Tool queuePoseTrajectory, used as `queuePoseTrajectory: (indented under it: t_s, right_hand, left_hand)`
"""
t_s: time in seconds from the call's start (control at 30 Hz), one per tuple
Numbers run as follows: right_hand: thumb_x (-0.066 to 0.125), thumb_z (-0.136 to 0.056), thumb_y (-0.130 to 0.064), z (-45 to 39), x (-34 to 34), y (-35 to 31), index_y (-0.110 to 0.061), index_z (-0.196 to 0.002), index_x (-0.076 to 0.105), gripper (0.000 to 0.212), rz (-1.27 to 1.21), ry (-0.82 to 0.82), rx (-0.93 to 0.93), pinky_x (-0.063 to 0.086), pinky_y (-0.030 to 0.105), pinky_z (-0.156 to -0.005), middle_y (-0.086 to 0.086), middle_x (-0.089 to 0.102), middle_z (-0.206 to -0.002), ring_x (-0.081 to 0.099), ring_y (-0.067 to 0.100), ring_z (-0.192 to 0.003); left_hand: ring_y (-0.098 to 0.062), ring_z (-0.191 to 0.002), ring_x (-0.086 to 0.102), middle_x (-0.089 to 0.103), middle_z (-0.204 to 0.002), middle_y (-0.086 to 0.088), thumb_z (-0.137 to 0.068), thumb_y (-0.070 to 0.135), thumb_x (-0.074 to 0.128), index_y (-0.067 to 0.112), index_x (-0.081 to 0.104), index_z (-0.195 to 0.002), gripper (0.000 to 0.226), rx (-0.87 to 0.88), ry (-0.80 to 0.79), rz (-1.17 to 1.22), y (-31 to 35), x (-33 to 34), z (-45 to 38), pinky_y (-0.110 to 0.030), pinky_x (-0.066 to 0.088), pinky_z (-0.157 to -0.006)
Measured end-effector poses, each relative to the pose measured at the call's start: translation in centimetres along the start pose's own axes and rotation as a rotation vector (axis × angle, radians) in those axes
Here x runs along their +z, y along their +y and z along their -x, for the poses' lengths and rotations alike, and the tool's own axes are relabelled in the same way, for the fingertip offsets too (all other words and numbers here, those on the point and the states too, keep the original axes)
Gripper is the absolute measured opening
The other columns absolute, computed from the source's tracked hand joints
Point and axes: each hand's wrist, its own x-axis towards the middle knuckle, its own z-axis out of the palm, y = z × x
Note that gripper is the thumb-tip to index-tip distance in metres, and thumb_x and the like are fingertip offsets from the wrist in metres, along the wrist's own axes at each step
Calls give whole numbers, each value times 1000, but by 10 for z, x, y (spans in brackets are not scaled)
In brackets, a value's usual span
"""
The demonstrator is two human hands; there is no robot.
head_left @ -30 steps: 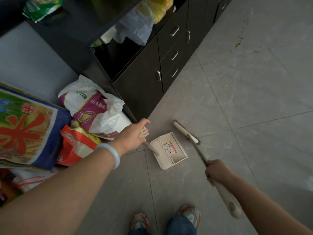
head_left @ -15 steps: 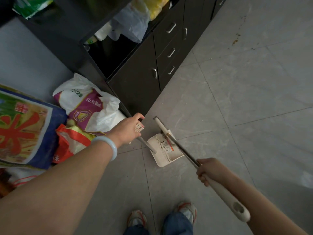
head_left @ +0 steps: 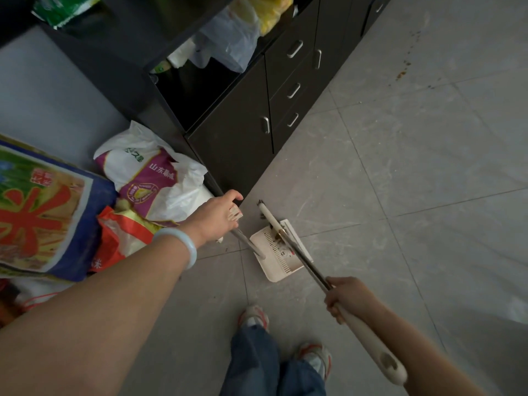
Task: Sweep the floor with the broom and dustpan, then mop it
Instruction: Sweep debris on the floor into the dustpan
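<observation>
Left hand (head_left: 218, 217) grips the handle of the cream dustpan (head_left: 281, 251) standing on the grey tiled floor (head_left: 428, 181) beside the dark cabinet (head_left: 237, 144), broom (head_left: 288, 238) head over its tray, right hand (head_left: 347, 297) clamped on the broom's handle.

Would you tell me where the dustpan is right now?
In the head view the dustpan sits on the floor centre frame, by the dark cabinet's corner, with the broom head over it.
</observation>
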Motion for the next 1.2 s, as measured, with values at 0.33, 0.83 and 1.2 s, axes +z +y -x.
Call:
queuePoseTrajectory:
  t_s: [0.33, 0.83, 1.2]
  right_hand:
    - [50, -80, 17, -30, -65, -44, 11, -109, 57, 31, 9, 239, 44, 40, 26, -34, 13, 48, -40, 42, 18, -26]
    - [52, -78, 15, -34, -66, -97, -9, -109, 58, 40, 44, 227, -24, 35, 18, -29, 9, 47, -37, 40, 16, -26]
    - [56, -88, -9, -125, -102, -123, -1, -107, 66, 24, 248, 130, 43, 52, 26, -80, 17, 68, -102, 68, 20, -81]
  left_hand:
    - [-24, -105, 59, 60, -112, -6, -85, 18, 71, 18, 44, -133, 55, -17, -3, -8, 7, -22, -45, -37, 48, -92]
    - [-25, -109, 59, 61, -120, -8, -85, 20, 71, 20, 41, -138, 60, 8, 28, -35, 3, -53, -92, -38, 49, -92]
    - [-25, -109, 61, 61, -123, -8, -86, 21, 69, 22, 38, -140, 62, -74, 39, -84, 36, -48, -123, -40, 52, -91]
